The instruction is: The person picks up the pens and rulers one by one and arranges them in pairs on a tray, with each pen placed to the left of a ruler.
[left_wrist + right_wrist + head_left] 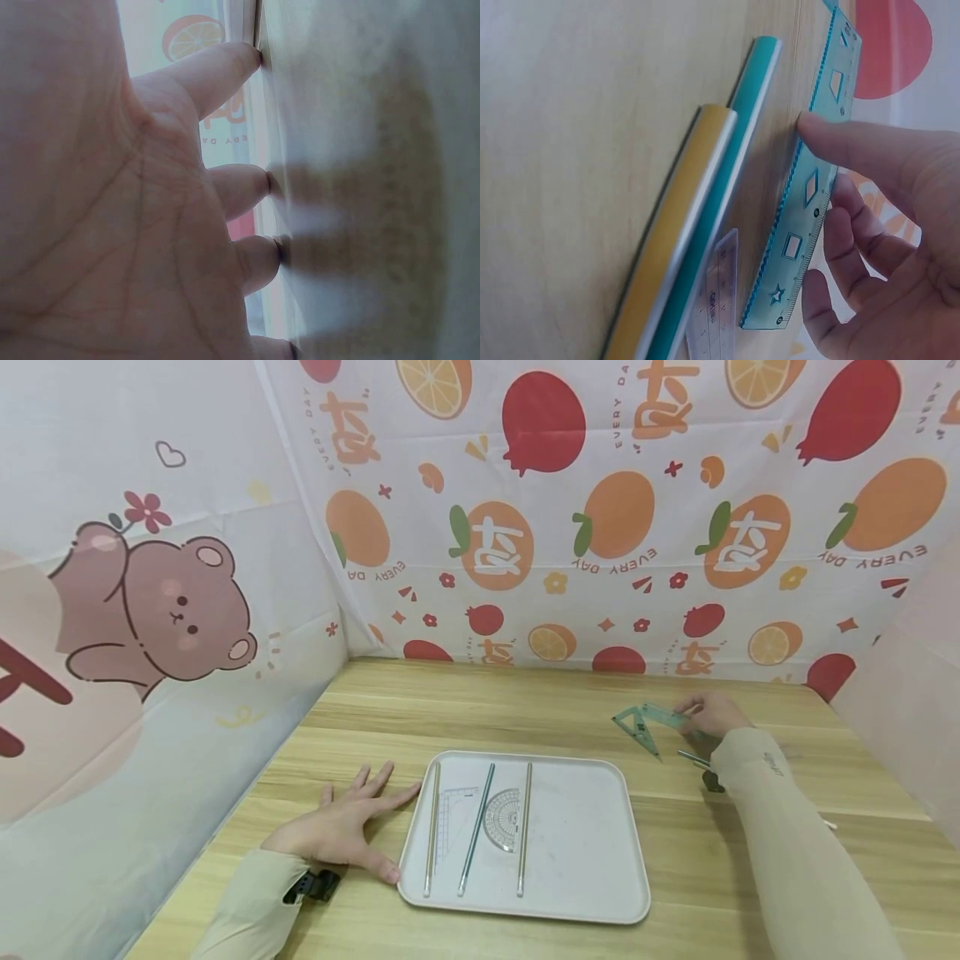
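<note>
A pale tray [581,835] sits on the bench [510,702]. In it, from left to right, lie a gold pencil [432,831], a clear set square [448,814], a teal pencil [476,831], a clear protractor [504,821] and a second gold pencil [524,831]; the tray's right part is bare. The pencils run roughly lengthwise from far rim to near rim, the teal one more slanted.

The left hand [341,827] lies at the tray's left side, its grip spread wide, thumb touching the rim near the near-left corner.

Beyond the tray's far-right corner, outside it, the right hand [712,714] has its grip pinching a green ruler [799,217] between thumb and fingers. A green triangle [636,729] lies on the bench just beside the ruler's far end. Close by the right hand, a yellow pencil [679,240], a green pencil [741,142] and a clear ruler [716,307] also rest on the bench.
</note>
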Motion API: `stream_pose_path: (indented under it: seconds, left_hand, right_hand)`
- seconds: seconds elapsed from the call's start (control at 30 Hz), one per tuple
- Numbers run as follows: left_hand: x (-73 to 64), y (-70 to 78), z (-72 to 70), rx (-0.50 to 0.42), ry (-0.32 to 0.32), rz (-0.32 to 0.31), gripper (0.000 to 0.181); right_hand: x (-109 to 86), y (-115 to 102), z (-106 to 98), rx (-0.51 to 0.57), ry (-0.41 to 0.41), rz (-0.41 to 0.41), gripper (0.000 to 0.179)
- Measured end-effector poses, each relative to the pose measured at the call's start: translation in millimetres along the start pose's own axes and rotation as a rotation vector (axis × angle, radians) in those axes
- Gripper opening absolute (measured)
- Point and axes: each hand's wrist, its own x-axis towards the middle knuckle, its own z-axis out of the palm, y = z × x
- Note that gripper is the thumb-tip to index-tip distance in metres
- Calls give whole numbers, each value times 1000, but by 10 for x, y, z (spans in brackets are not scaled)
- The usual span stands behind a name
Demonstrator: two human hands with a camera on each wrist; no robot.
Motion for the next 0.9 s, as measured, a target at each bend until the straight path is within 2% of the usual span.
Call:
stream_pose_path:
  seconds: [0.27, 0.67, 0.77, 0.9]
  left_hand:
    - [11, -13, 0, 10, 5, 6, 124]
    - [1, -27, 4, 17, 15, 15, 124]
    - [0, -29, 8, 15, 13, 10, 124]
    - [-2, -26, 9, 12, 14, 4, 124]
  right_hand:
    - [-7, -20, -14, 19, 3, 3, 36]
    - [-5, -81, -147, -13, 43, -106, 34]
    - [5, -100, -191, 24, 39, -114, 34]
    - [-49, -179, -234, 100, 23, -85, 39]
